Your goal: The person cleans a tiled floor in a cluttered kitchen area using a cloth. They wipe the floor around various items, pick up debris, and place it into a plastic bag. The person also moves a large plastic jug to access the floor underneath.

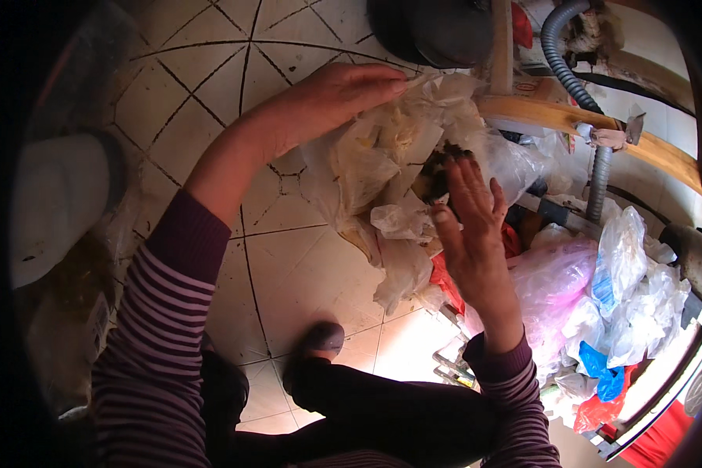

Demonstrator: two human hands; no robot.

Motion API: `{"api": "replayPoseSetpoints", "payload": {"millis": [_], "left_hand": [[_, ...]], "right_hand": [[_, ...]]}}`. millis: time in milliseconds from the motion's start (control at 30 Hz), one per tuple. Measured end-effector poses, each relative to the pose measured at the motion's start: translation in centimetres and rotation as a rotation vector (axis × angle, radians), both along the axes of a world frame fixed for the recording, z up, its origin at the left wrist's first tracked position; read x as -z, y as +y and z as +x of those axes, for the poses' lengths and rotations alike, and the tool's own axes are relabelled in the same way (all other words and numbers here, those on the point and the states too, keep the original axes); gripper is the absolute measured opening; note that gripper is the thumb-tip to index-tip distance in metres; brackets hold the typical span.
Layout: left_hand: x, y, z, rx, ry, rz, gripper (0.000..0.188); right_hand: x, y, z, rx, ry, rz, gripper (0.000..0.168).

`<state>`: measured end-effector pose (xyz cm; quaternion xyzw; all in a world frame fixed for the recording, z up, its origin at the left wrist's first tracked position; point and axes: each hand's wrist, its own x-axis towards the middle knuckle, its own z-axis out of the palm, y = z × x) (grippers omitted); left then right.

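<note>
A bunched translucent plastic bag with crumpled bags and scraps in it lies in front of me, above the tiled floor. My left hand is at its upper edge, fingertips on the plastic; whether they pinch it is hidden. My right hand reaches over the bag's right side, fingers stretched and slightly apart. Dark, wet-looking scraps lie right beside and partly under its fingers; some dark bits are on the hand. Just below the bag is a piece of red plastic.
Many crumpled plastic bags, white, pink, blue and red, are piled at the right. A wooden bar and a grey corrugated hose stand above them. A black round container is at the top, a white plastic container at the left.
</note>
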<state>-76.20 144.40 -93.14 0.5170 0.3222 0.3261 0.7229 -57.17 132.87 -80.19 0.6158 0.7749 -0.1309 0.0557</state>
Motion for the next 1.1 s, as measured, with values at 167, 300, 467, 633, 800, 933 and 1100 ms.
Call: {"api": "replayPoseSetpoints", "payload": {"millis": [167, 300, 467, 633, 800, 933, 1100], "left_hand": [[0.1, -0.8, 0.2, -0.022, -0.093, -0.139, 0.048], [0.0, -0.7, 0.3, -0.038, -0.073, -0.139, 0.048], [0.1, -1.1, -0.3, -0.057, -0.033, -0.138, 0.048], [-0.7, -1.4, -3.6, -0.053, 0.169, -0.093, 0.042], [-3.7, -0.8, -6.4, 0.278, 0.301, -0.049, 0.027], [-4.4, -1.4, -5.4, 0.298, 0.220, -0.110, 0.020], [-3.2, -2.7, -3.7, 0.179, 0.198, -0.085, 0.019]], "right_hand": [[0.2, -0.7, 0.7, -0.072, -0.149, 0.058, 0.041], [0.7, -1.0, 1.6, -0.067, -0.101, 0.109, 0.032], [1.1, -1.7, 1.4, -0.105, -0.042, 0.155, 0.039], [0.7, -2.9, 0.9, -0.084, -0.066, 0.114, 0.052], [0.7, -2.9, -0.4, -0.142, -0.010, 0.013, 0.061], [2.1, -3.4, -1.5, -0.184, 0.089, -0.021, 0.064], [2.4, -4.7, -1.5, -0.223, 0.097, -0.059, 0.061]]}}
